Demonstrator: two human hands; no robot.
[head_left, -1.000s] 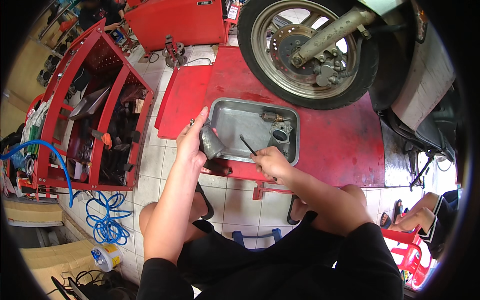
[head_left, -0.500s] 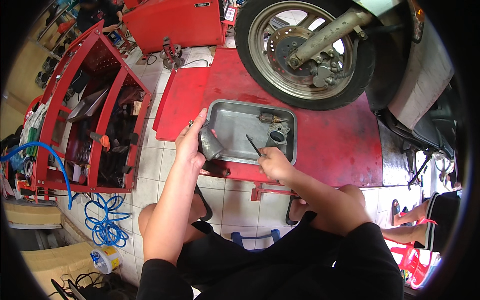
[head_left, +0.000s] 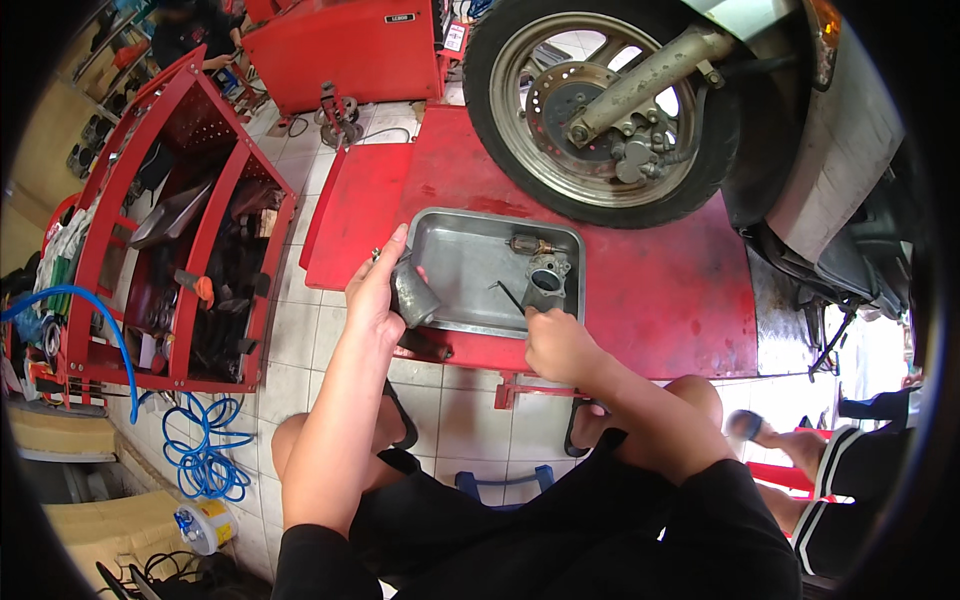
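My left hand (head_left: 374, 298) is wrapped round a grey metal cylindrical housing (head_left: 414, 295), tilted over the left edge of a shallow metal tray (head_left: 462, 262). In my right hand (head_left: 562, 346), closed at the tray's near edge, is a thin black tool with a small bent tip (head_left: 509, 296). The tip points left over the tray floor, apart from the housing. Toward the tray's right side lie a motor armature (head_left: 531, 246) with a coppery part and a grey metal casting with a round opening (head_left: 547, 282).
The tray rests on a red lift platform (head_left: 660, 300). A motorcycle front wheel (head_left: 486, 130) stands just beyond it. A dark cylindrical piece (head_left: 428, 347) lies by the platform's near edge. Left are a red tool cart (head_left: 182, 340) and coiled blue hose (head_left: 205, 450); another person's leg (head_left: 795, 450) is at right.
My right hand and the tool have shifted slightly nearer to me, while my left hand still holds the housing. The view has moved a little. At right, the other person's legs have moved.
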